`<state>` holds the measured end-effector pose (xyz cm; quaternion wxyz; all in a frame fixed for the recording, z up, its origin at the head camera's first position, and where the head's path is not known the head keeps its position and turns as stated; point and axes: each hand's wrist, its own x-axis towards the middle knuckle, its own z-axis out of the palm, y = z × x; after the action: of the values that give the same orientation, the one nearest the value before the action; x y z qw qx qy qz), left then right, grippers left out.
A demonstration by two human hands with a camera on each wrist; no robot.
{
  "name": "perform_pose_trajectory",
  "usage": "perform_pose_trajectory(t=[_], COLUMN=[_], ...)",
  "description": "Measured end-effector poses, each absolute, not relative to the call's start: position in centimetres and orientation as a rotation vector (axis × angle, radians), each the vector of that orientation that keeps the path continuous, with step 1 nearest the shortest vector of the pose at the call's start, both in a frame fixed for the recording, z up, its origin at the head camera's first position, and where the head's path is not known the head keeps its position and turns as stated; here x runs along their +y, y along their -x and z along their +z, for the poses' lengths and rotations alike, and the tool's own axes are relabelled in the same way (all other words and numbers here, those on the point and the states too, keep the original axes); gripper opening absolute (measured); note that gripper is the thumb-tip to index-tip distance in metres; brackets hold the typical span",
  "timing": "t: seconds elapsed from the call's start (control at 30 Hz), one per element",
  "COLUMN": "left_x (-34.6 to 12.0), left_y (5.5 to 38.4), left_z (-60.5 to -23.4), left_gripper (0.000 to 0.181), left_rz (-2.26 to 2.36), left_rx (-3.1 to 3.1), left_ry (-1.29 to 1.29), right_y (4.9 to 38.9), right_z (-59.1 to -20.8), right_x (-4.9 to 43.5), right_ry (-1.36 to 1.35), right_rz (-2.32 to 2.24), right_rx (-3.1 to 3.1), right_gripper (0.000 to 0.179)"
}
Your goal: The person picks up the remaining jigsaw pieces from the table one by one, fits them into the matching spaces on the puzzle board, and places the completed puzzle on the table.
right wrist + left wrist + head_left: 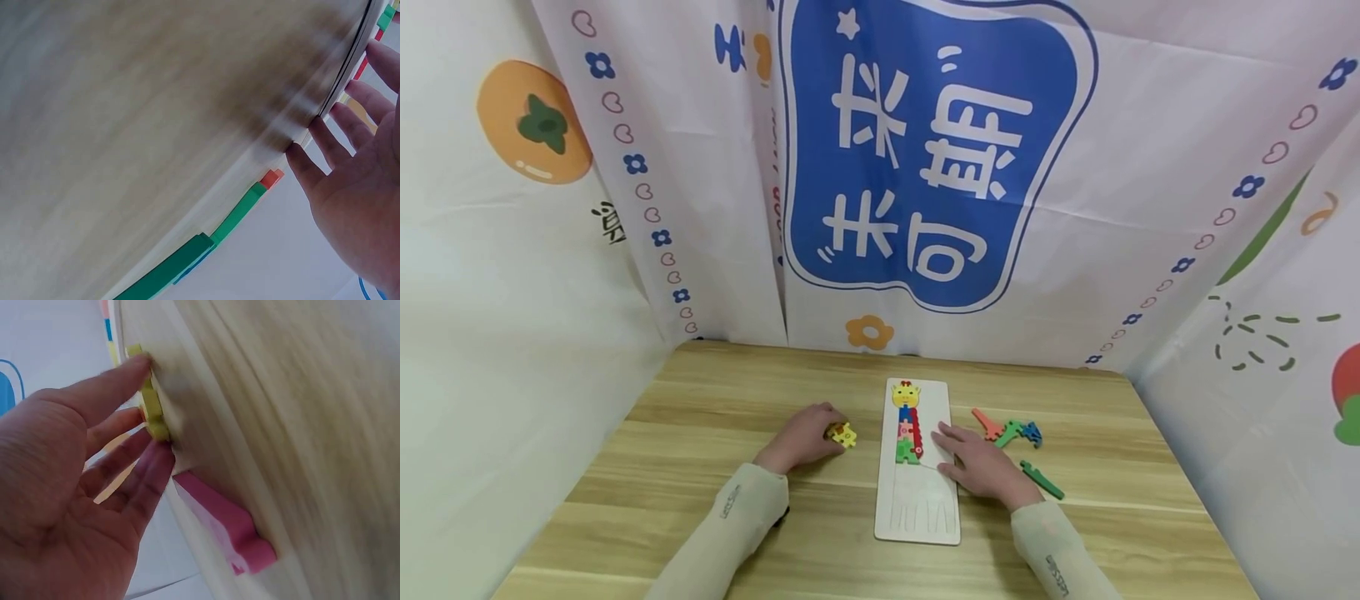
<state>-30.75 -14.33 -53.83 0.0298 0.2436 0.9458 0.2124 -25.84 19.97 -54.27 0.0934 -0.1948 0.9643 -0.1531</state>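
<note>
My left hand (806,437) pinches a yellow puzzle piece (845,435) at the tabletop, left of the board. In the left wrist view, its thumb and fingertips are at opposite ends of the yellow piece's edge. A pink puzzle piece (226,520) lies near these fingers; the head view does not show it. The white puzzle board (915,521) carries a giraffe's yellow head (906,394) and blue, pink, red and green pieces below it. My right hand (981,461) rests on the board's right edge with fingers spread.
To the right of the board lie an orange-red piece (987,423), a green piece (1009,432) and a blue piece (1032,433). A longer dark green piece (1042,480) is nearer my right wrist. Printed cloth (1150,250) hangs behind the wooden table (715,392).
</note>
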Motion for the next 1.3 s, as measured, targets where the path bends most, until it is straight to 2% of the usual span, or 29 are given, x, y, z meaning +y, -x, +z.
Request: perform_pose_trajectory(t=[0.17, 0.37, 0.77, 1.3], left_x=[-14.3, -14.6, -14.4, -14.3], left_y=[30.6, 30.7, 30.3, 28.9], left_z=[-53.6, -53.7, -54.0, -53.1], left_gripper=[0.041, 0.026, 0.019, 0.032], left_rz=[0.719, 0.811, 0.730, 0.649], left_rx=[2.895, 2.874, 2.926, 3.107], left_ry=[-0.794, -0.797, -0.781, -0.928], right_y=[25.8, 25.7, 25.7, 25.5], right_z=[-54.2, -54.2, -54.2, -53.9], right_x=[20.0, 20.0, 20.0, 19.9], right_ry=[0.575, 0.577, 0.587, 0.576], right_rz=[-0.455, -0.463, -0.475, -0.489], right_rx=[2.860, 2.855, 2.862, 2.858], right_gripper=[0.058, 0.058, 0.058, 0.058])
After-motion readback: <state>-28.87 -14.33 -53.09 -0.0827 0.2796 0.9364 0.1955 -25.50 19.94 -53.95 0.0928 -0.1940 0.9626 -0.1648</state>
